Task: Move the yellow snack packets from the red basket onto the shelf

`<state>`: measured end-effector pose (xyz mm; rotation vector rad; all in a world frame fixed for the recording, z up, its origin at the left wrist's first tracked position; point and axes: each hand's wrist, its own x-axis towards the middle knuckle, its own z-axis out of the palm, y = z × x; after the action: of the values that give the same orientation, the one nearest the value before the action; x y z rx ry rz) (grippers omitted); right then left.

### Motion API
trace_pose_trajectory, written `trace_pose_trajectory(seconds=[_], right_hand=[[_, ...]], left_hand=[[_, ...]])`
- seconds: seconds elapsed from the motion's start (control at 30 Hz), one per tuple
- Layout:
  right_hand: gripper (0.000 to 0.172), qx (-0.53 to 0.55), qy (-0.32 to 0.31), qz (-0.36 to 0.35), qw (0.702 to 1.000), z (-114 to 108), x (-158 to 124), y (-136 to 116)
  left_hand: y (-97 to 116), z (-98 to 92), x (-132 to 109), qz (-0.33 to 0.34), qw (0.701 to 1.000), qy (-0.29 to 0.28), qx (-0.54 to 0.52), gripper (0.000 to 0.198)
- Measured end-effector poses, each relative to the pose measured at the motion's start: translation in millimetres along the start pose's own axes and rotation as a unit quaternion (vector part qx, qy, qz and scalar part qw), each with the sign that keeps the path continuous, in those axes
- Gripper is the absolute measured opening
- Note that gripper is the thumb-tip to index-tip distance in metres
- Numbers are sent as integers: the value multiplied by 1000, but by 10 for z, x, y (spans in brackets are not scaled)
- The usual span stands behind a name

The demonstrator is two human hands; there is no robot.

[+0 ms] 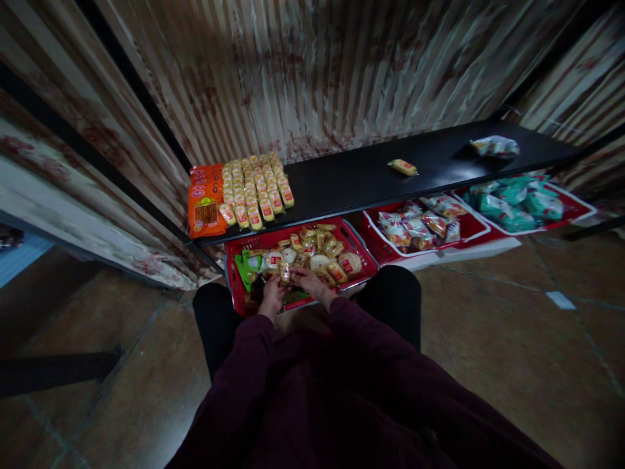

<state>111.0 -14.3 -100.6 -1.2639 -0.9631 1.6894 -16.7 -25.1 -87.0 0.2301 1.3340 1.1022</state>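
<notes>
A red basket (pixel 367 253) full of wrapped snacks stands between my knees, partly under the front of the black shelf. Over its near left part, my left hand (pixel 273 296) is closed on a small wrapped snack (pixel 284 271) in clear and yellow film. My right hand (pixel 311 283) meets it from the other side, fingers bent against the same packet; its fingertips are small and dim here. Round pastry packs (pixel 349 263) and gold-wrapped pieces (pixel 333 246) lie about my hands. Green packets (pixel 247 267) rest at the basket's left end.
On the black shelf (pixel 336 185), rows of yellow wrapped cakes (pixel 256 189) sit beside an orange bag (pixel 206 200). Farther right lie one single cake (pixel 403 167) and a pale packet (pixel 495 146). Two more red baskets hold snack bags (pixel 417 229) and teal packets (pixel 512 203).
</notes>
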Motion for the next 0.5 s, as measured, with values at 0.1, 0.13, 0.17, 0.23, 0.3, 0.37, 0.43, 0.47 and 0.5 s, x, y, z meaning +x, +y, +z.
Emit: trace_pose_trajectory(seconds=[0.1,0.13,0.17,0.23,0.3,0.37,0.43,0.47,0.5], right_hand=[[40,6,7,-4,1000,-6,3,7],[40,3,8,-6,1000,-8,2,6],[40,0,6,-8,1000,-9,0,5],[39,-5,3,-10,1000,-8,-4,-2],[37,-14,7,-13,1000,-5,-10,-14],[35,-24,9,-18,1000,-2,-18,-27],[35,-20,-1,-24,999,-1,-26,-38],[35,-17,-5,-26,999,-1,-28,-42],[35,-17,-6,-26,999,-2,-30,-44]], left_hand=[[23,-2,-34,-26,1000,-10,-1,22],[27,-6,-40,-26,1000,-15,1,23],[28,-11,-42,-25,1000,-19,2,24],[23,-22,-36,-20,1000,-23,2,26],[11,-29,-18,-13,1000,-23,2,27],[0,-32,5,-8,1000,-19,-3,26],[-6,-32,24,-14,1000,-5,-20,21],[-7,-32,31,-18,999,4,-31,19],[-8,-32,36,-21,999,8,-40,18]])
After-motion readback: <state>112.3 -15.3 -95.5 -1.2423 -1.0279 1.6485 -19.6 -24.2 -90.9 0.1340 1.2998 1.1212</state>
